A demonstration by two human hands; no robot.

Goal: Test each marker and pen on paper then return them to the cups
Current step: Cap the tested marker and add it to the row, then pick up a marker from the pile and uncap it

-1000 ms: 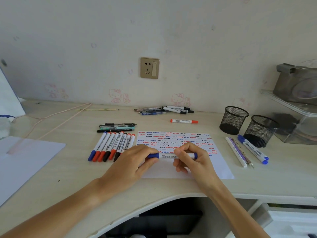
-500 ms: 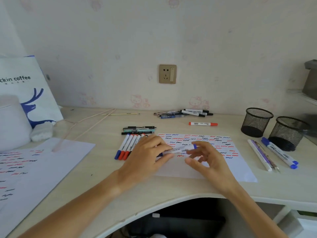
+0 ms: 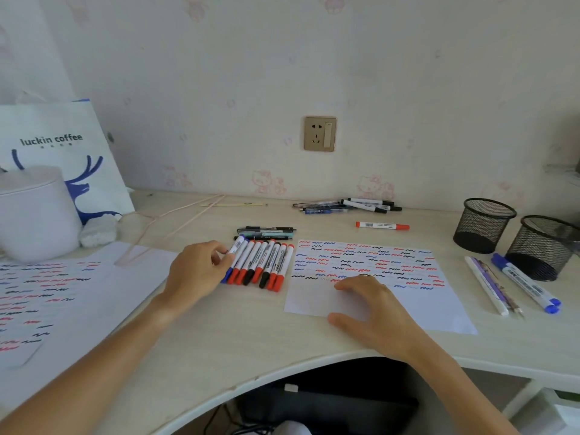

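Left hand (image 3: 196, 271) pinches the blue marker (image 3: 233, 258) beside the marker row (image 3: 262, 263); right hand (image 3: 375, 309) rests flat on the paper (image 3: 439, 312), mesh cups (image 3: 483, 224) well apart.

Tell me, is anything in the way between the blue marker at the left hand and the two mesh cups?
Nothing tall. Between the blue marker, touched by the left hand, and the mesh cups lie only flat things: the marker row, the test paper and the right hand resting on it.

Cups (image 3: 483, 226): black wire mesh. Markers (image 3: 260, 262): smooth plastic. Paper (image 3: 361, 265): matt white. Desk (image 3: 244, 324): pale wood-grain finish.
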